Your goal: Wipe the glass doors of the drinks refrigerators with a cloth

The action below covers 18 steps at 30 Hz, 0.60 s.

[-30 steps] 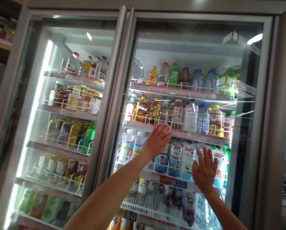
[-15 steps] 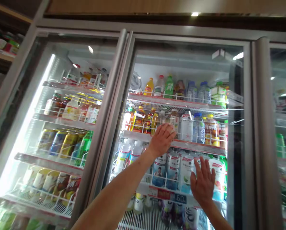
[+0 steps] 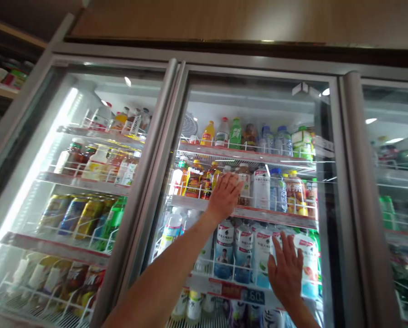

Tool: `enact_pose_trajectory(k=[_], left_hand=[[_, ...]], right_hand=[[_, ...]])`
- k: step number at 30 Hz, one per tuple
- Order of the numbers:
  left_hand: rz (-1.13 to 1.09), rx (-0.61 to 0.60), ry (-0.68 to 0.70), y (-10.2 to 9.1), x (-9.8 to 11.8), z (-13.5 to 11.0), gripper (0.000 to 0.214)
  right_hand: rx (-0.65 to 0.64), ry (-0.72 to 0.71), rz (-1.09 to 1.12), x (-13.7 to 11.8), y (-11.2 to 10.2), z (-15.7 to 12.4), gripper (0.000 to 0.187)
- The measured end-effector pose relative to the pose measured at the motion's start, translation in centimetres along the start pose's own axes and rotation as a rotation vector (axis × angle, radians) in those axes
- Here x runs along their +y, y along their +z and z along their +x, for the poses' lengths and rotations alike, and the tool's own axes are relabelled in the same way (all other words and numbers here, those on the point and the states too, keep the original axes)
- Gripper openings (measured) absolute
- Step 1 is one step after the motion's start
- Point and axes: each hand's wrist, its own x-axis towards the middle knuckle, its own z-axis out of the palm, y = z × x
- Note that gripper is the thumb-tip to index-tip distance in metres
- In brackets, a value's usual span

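I face a glass-door drinks fridge. My left hand (image 3: 224,197) lies flat on the middle glass door (image 3: 258,114), fingers stretched out, over the second shelf of bottles (image 3: 268,184). My right hand (image 3: 286,269) is pressed flat on the same door lower down, fingers spread, over white-labelled bottles (image 3: 243,246) on the third shelf. Neither hand holds anything. Behind the glass stand rows of juice, tea and water bottles on wire shelves.
The left fridge door (image 3: 87,182) shows cans and bottles on several shelves. Grey door frames (image 3: 145,191) separate the doors. A third door (image 3: 395,205) is at the right. A wooden store shelf (image 3: 2,86) with goods sits at far left.
The view has tilted upward, showing more of the fridge top. Both hands stay flat on the middle door; the left hand's fingers have spread slightly.
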Motion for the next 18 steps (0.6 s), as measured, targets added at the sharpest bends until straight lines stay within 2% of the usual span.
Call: enact_pose_trajectory(k=[2,7,9,10,12,16,18], left_hand=[[0.020,-0.013,-0.046,-0.2,-0.8,0.0,0.044],[0.063,0.073,-0.473,-1.9,-8.3,0.1,0.048],[0.053,0.122,-0.526,-2.2,-9.8,0.1,0.047],[0.042,0.133,-0.503,-2.1,-9.7,0.1,0.046],[0.016,0.119,-0.386,-1.7,-7.9,0.3,0.044],[-0.004,0.036,-0.009,0.0,-2.3,1.0,0.039],[0.000,0.000,0.131,0.4,-1.2,1.4,0.038]], right_hand=[[-0.004,-0.007,-0.002,0.0,0.0,0.1,0.059],[-0.019,-0.007,-0.015,-0.1,-0.3,-0.3,0.060],[-0.011,-0.007,-0.008,-0.1,-0.6,0.0,0.060],[-0.005,-0.012,0.004,-0.2,-0.6,0.5,0.060],[0.007,-0.039,0.047,-0.4,-0.5,2.6,0.060],[0.020,-0.051,0.062,-1.3,1.2,9.9,0.056],[-0.012,-0.035,0.031,-1.8,2.3,13.1,0.051]])
